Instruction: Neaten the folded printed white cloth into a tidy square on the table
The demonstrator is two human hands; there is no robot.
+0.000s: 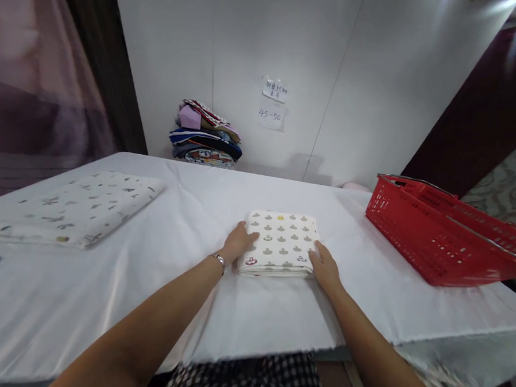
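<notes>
Folded cloth (281, 242), white with small printed shapes, lying flat near the front edge of the white-covered table (114, 302), squarely between both hands. Left hand (239, 241) resting on the cloth's left edge, fingers together and laid flat over the top corner, a bracelet (219, 259) at the wrist. Right hand (324, 267) pressed against the near right corner, fingers close together, thumb along the side; not clamped, more a steadying touch.

Doing this well, by the look of it: keeping palms flat and pressure even on both sides, so layers stay aligned and edges square, no bunching at the corners.

Containers now. Red plastic basket (447, 237) standing to the right, apart from the cloth, tilted in the wide view, wire handles down on the rim; nothing visible inside through the open top, far end blurred.

Elsewhere: larger folded patterned textile (65, 213) at far left, well apart. Stack of folded fabrics (205, 135) against the back wall, paper notes (273, 102) taped beside it.
</notes>
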